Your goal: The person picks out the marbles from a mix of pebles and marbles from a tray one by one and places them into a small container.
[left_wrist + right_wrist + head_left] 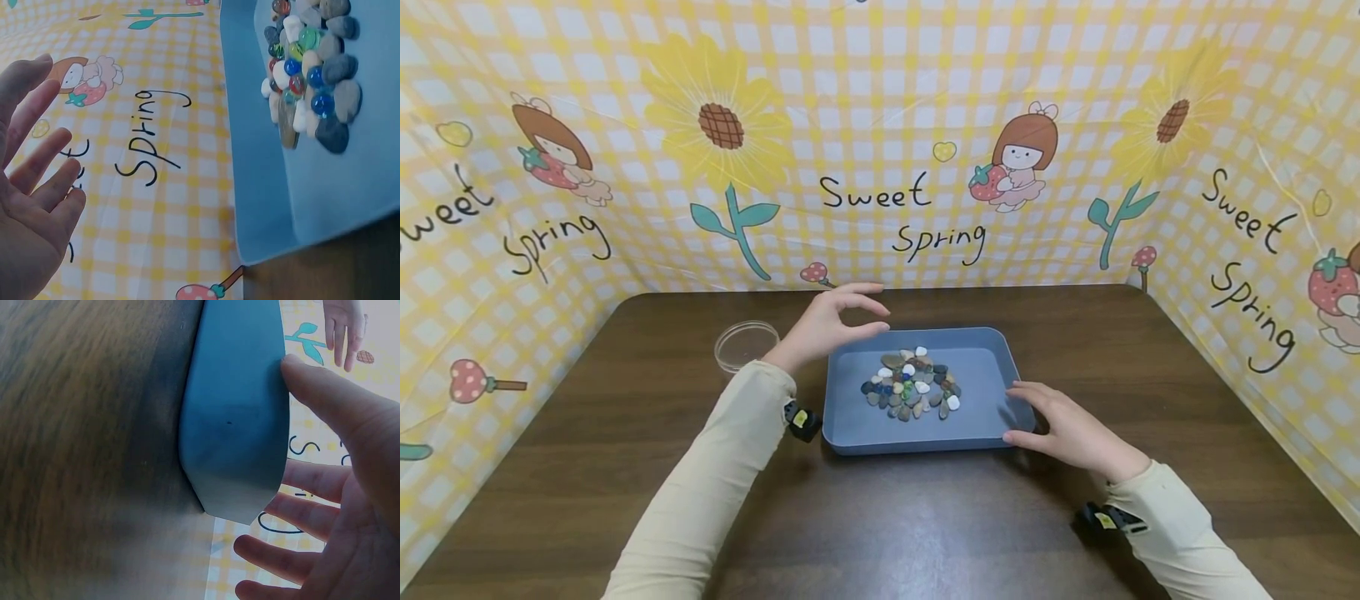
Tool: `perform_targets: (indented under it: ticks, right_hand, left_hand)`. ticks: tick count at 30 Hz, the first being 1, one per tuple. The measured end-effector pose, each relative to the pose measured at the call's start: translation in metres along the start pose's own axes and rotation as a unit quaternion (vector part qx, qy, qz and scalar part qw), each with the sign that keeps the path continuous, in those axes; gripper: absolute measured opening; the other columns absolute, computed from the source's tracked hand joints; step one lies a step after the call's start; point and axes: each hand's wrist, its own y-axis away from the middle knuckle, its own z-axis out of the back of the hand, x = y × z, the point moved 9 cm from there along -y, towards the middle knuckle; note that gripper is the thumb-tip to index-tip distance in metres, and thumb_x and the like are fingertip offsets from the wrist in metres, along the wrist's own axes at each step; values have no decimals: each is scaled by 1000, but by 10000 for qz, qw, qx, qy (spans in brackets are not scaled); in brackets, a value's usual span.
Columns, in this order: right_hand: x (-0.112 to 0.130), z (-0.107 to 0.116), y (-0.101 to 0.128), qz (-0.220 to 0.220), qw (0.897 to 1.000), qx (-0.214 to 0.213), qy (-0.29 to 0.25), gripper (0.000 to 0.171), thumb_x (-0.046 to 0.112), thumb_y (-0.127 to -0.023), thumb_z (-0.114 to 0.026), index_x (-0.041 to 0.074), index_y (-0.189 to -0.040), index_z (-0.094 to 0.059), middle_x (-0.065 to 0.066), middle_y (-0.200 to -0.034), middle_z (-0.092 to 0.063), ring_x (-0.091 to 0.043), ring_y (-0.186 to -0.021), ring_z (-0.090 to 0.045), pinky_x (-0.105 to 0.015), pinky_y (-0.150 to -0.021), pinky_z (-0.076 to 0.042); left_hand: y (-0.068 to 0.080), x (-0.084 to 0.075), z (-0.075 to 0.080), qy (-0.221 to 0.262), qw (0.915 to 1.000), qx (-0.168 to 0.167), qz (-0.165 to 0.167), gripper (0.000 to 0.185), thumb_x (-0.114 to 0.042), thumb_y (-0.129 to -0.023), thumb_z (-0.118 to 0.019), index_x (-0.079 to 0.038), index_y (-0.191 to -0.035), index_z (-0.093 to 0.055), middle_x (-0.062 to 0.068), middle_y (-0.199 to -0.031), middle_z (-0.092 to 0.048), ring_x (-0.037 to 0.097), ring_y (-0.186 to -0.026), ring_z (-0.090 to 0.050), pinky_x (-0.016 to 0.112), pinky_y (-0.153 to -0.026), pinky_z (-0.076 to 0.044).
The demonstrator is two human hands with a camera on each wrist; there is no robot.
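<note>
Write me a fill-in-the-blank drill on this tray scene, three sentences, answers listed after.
1. The pile of pebbles and glass beads lies in a tray whose colour is ____.
2. The hand touching the tray's near right corner is the ____ hand.
3. The left hand hovers with relaxed fingers, and beside it on the table sits a clear, round ____.

Missing words: blue; right; dish

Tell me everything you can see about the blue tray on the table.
The blue tray is a shallow rectangle with rounded corners and a low raised rim, matte and plastic-looking. It sits flat on the dark wooden table, near the middle. A small heap of pebbles and glass beads, grey, white, blue and green, lies inside it. The right hand touches its right rim with straight fingers. The left hand hovers open above its far left corner, not touching.
</note>
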Motion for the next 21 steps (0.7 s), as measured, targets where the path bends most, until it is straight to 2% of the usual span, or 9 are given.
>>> perform_targets:
  ticks: [7, 11, 14, 16, 21]
  right_hand:
    - [-1, 0, 0, 0, 10000, -3, 11, 64, 42, -83, -66, -1, -129, -51, -24, -137, -47, -41, -125, -46, -56, -100, -40]
    - [-1, -1, -1, 24, 10000, -7, -1, 64, 42, -84, -66, -1, -129, -51, -24, -138, -46, -41, -125, -46, -56, -100, -40]
    - [-1, -1, -1, 21, 10000, -4, -27, 64, 42, -84, -66, -1, -129, -51, -23, -138, -46, -41, -125, -45, -56, -100, -40]
    - [-1, -1, -1, 22, 10000, -1, -31, 64, 42, -84, -66, -1, -130, -51, -23, -138, -46, -41, -126, -45, -55, -100, -40]
    - [-1, -1, -1, 18, 10000, 4, -32, 64, 42, -84, -65, -1, -130, -51, -23, -138, -46, -41, -126, -45, -55, -100, -40]
  left_hand:
    - [-10, 1, -16, 165, 9997, 37, -157, 20, -26, -83, -71, -16, -100, -72, -1, -138, -52, 20, -136, -38, 48, -110, -31]
    - [-16, 6, -25, 288, 9993, 150, -180, 20, -25, -83, -70, -15, -100, -72, 0, -137, -54, 21, -135, -39, 47, -109, -35]
    - [-18, 13, -31, 419, 9987, 260, -83, 21, -25, -84, -70, -13, -100, -72, 1, -137, -53, 21, -135, -39, 46, -103, -42]
    - [-19, 18, -34, 423, 9986, 323, -42, 21, -25, -84, -70, -13, -101, -72, 1, -138, -52, 22, -136, -38, 47, -102, -42]
    - [-20, 24, -42, 195, 9985, 491, -139, 24, -22, -83, -70, -8, -103, -72, 3, -142, -49, 24, -138, -36, 50, -109, -33]
